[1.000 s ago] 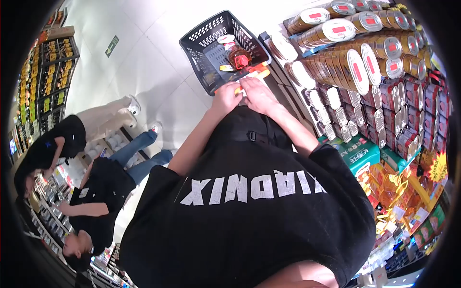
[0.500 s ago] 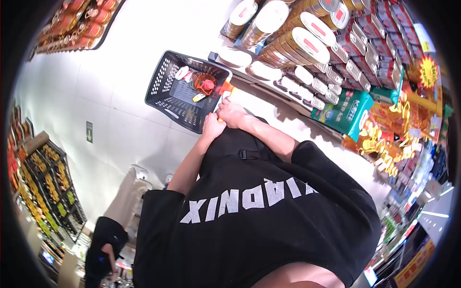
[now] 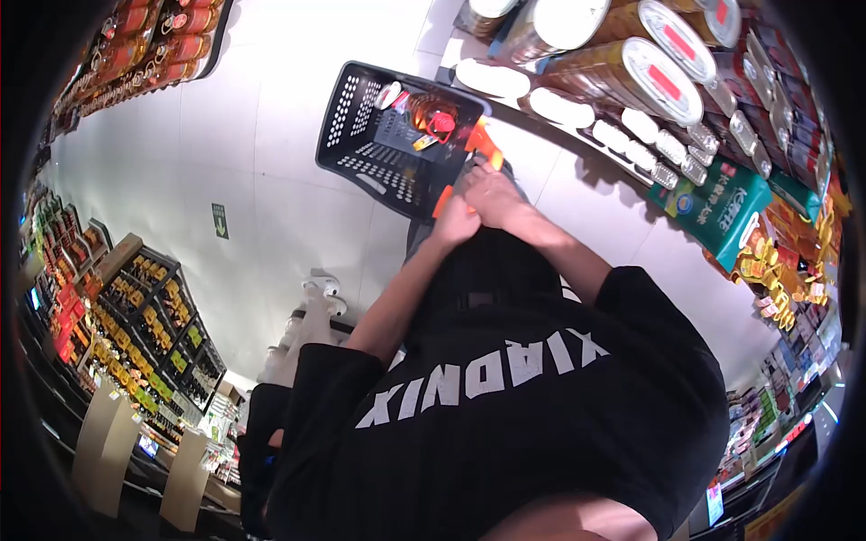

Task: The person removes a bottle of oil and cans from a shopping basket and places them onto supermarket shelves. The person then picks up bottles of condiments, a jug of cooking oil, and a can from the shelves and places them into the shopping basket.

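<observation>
A black perforated basket [image 3: 361, 164] hangs in front of my body, with an orange handle part [image 3: 484, 144] on its near side. My left hand [image 3: 457, 219] is closed on the handle at its lower part. My right hand [image 3: 492, 194] is closed beside it, also at the handle, and the two hands touch or nearly touch. Fingers of both are partly hidden. Inside the basket lie a bottle of amber liquid with a red cap [image 3: 440, 124], a white-and-red item [image 3: 388, 96] and a small yellow-and-white item [image 3: 424, 142].
Large tins [image 3: 622, 77] and smaller cans stand at the upper right, with a green package [image 3: 722, 212] below them. Bottle shelves [image 3: 149, 50] are at the upper left, more shelves [image 3: 153, 316] at the left. A person [image 3: 262, 419] is partly visible behind my left arm.
The view has turned and the surroundings have shifted: bottle shelves now show at the upper left and the tins look nearer. One of two people has left view. Both hands remain at the handle.
</observation>
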{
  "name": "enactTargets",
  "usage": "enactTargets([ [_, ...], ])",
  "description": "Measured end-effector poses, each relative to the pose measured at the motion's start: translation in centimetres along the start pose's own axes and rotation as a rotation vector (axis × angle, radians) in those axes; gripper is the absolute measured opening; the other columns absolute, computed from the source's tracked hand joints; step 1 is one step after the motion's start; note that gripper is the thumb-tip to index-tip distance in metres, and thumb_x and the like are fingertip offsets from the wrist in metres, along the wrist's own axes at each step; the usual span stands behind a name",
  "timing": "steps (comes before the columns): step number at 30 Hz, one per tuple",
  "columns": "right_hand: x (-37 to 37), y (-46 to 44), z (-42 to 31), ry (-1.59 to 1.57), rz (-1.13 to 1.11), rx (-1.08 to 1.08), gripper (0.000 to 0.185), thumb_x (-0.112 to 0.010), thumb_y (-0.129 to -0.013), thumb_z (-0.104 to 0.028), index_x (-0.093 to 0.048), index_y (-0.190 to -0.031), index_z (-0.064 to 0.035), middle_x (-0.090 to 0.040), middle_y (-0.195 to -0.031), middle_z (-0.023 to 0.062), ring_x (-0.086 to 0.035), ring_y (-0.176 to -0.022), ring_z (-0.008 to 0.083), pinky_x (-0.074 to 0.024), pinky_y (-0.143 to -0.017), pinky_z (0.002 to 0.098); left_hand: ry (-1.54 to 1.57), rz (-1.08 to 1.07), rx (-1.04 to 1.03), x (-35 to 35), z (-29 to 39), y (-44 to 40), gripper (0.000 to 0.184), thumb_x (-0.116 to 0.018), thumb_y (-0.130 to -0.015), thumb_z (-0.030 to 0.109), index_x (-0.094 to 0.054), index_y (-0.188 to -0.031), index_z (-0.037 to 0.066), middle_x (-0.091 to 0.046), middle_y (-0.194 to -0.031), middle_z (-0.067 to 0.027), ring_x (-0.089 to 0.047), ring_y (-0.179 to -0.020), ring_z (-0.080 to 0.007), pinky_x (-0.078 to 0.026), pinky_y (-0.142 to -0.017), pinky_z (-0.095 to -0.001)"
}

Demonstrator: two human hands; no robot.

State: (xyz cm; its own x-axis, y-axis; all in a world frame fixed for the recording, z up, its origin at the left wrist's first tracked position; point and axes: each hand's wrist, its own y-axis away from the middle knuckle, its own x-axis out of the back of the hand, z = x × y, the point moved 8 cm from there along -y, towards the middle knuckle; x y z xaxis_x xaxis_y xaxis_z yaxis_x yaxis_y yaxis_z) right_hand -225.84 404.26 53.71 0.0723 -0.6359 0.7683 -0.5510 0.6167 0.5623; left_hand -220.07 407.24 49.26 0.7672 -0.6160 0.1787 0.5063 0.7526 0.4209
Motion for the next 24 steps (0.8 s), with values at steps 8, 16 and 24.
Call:
enactTargets([
  [8, 4.5, -5.0, -3.4, -0.778, 0.027, -0.074, 0.056, -0.071, -0.067, -0.013, -0.064, -0.121, 0.0006, -0.066, -0.120, 0.0203, -0.062, -0.115, 0.0360, -0.0448, -0.102, 0.0467, 0.076, 0.156, -0.255, -0.2, -7.0, -1.5, 0.036, -0.066, -0.085, 0.018, -0.062, -0.115, -0.001, -0.068, -0.113, -0.0197, -0.065, -0.109, -0.0357, -0.050, -0.092, -0.0422],
  [16, -18.8, -23.7, 2.0, -1.310, 0.324, -0.678, 0.043, -0.069, -0.084, -0.025, -0.065, -0.117, 0.0026, -0.070, -0.114, 0.0205, -0.067, -0.109, 0.0315, -0.0515, -0.097, 0.0385, 0.167, 0.175, 0.102, 7.4, -27.5, -7.7, 0.035, -0.066, -0.086, 0.019, -0.063, -0.114, 0.000, -0.069, -0.111, -0.0205, -0.066, -0.108, -0.0356, -0.051, -0.091, -0.0430],
  [24, -43.9, -33.4, 9.2, -1.676, 0.094, -1.450, 0.032, -0.069, -0.086, -0.024, -0.067, -0.107, 0.0007, -0.067, -0.091, 0.0099, -0.062, -0.077, 0.0196, -0.0519, -0.067, 0.0344, -0.042, 0.036, 0.647, 6.0, -46.5, -15.3, 0.051, -0.065, -0.086, 0.023, -0.058, -0.129, -0.003, -0.063, -0.125, -0.0267, -0.058, -0.121, -0.0397, -0.044, -0.105, -0.0453],
])
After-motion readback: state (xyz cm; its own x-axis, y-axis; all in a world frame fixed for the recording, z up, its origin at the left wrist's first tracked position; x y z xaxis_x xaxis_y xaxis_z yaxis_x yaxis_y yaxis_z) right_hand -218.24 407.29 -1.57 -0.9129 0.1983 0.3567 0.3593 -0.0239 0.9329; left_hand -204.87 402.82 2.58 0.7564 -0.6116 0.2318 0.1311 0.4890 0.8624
